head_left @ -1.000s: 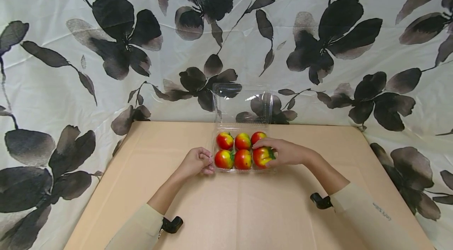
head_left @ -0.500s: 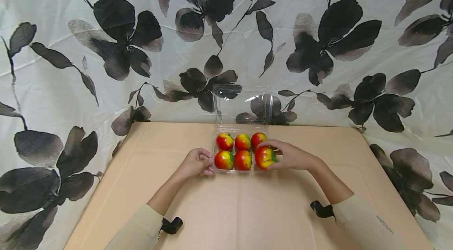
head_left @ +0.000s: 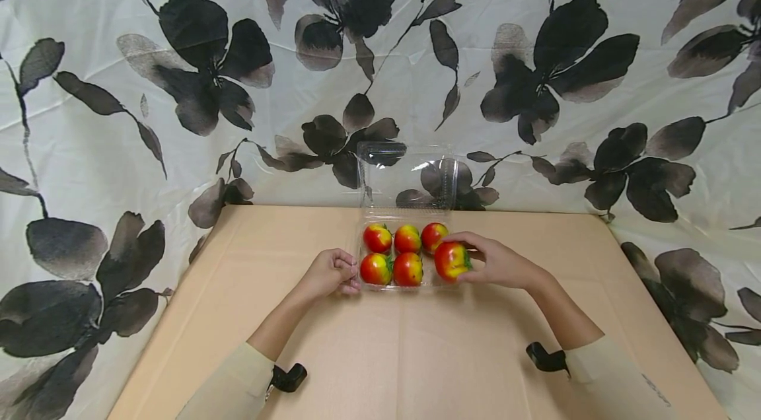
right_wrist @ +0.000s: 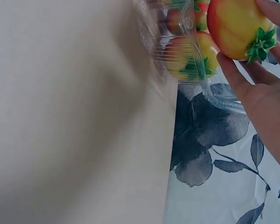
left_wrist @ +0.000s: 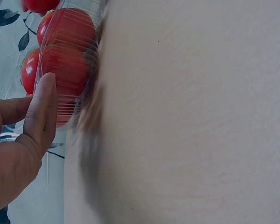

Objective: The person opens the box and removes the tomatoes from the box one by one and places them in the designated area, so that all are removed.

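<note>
A clear plastic clamshell container (head_left: 389, 287) stands near the far edge of the board, its lid (head_left: 410, 172) raised at the back. Several red-yellow tomatoes (head_left: 407, 269) sit in its compartments; the front right one holds none. My right hand (head_left: 502, 263) grips a tomato (head_left: 453, 261) between thumb and fingers, raised at the container's front right corner. In the right wrist view that tomato (right_wrist: 238, 28) shows a green leafy top and is above the container's rim. My left hand (head_left: 329, 273) pinches the container's left side; the left wrist view shows its fingers (left_wrist: 39, 109) against the clear wall.
The light brown board (head_left: 380, 354) lies under the container and both arms. Behind it hangs a white cloth (head_left: 428, 90) with dark flowers, and the raised lid stands in front of this cloth. Black wrist devices (head_left: 289, 378) are worn on both sleeves.
My right hand has drawn the tomato up and to the right, out of the front right compartment. The left hand stays at the container's left side.
</note>
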Available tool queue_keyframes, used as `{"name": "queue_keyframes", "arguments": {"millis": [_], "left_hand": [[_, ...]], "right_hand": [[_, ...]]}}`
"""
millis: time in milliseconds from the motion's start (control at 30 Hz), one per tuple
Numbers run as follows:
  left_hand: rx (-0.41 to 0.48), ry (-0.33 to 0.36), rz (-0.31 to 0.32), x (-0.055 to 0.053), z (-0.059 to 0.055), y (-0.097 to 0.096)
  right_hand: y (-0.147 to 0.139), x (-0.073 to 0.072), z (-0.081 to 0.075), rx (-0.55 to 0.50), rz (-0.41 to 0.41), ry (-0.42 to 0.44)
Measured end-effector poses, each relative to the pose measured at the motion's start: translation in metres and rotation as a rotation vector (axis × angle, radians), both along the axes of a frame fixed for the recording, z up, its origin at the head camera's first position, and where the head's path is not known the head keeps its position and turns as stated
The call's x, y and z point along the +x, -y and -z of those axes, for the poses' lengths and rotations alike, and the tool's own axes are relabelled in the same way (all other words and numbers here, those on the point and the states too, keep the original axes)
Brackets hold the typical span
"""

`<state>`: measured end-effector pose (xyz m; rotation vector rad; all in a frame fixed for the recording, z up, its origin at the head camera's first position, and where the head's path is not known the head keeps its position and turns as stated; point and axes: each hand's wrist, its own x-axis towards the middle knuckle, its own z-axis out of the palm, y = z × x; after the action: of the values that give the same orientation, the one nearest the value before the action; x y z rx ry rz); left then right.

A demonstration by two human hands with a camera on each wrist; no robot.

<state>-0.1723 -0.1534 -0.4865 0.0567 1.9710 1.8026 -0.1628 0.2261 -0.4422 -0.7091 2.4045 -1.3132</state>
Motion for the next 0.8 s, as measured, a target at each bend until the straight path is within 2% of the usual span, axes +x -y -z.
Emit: {"name": "queue_keyframes", "arguments": {"millis": [167,467,800], "left_hand": [[0.005,-0.006,0.01,-0.001,0.002,0.0],[-0.003,-0.001,0.003,-0.002,0.002,-0.002],[-0.009,0.001,-0.002,-0.002,0.001,0.0]], "right_hand": [[-0.006,0.003,-0.002,-0.05,0.019,0.021],[-0.016,0.009,-0.009,-0.067,0.057,-0.008],[-0.033,0.007,-0.014,0.011,0.108,-0.115]]}}
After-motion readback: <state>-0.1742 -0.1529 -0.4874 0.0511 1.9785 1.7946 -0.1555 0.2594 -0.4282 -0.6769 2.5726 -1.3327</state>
